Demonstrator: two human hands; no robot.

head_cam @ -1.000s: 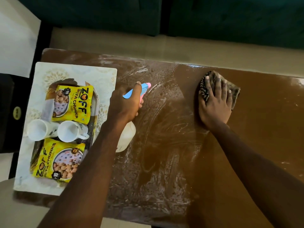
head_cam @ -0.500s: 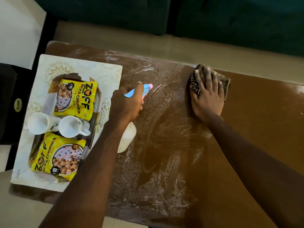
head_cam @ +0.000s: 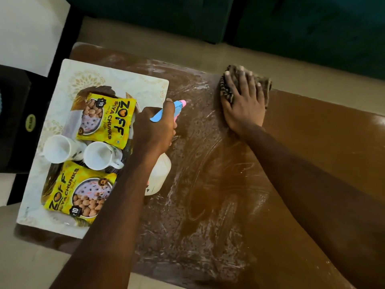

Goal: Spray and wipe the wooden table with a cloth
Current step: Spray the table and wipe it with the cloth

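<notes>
Table (head_cam: 312,147): brown wood, filling the middle of the view. Its left-centre part is covered in whitish wet smears and droplets, and the right part looks glossy and plain.
Cloth (head_cam: 226,88): dark and striped, bunched at the far edge of the table under the right hand.
Right hand (head_cam: 243,103): fingers straight and spread, pressing the cloth flat; it grips nothing.
Left hand (head_cam: 154,128): curled round the neck of the spray bottle (head_cam: 159,174), with a finger over its blue and pink head. The nozzle points at the wet patch.
Beside: a pale mat (head_cam: 116,80) at the left end carries two white cups (head_cam: 60,149) and two yellow snack packets (head_cam: 104,119).
Risk, edge: one more push outward could take the cloth off the far side.
Risk, spray: the bottle sits just beside the mat, so a squeeze aimed left would wet the packets and cups.
Risk, streaks: smears near the front edge, below the left arm, may be missed and dry cloudy.
</notes>
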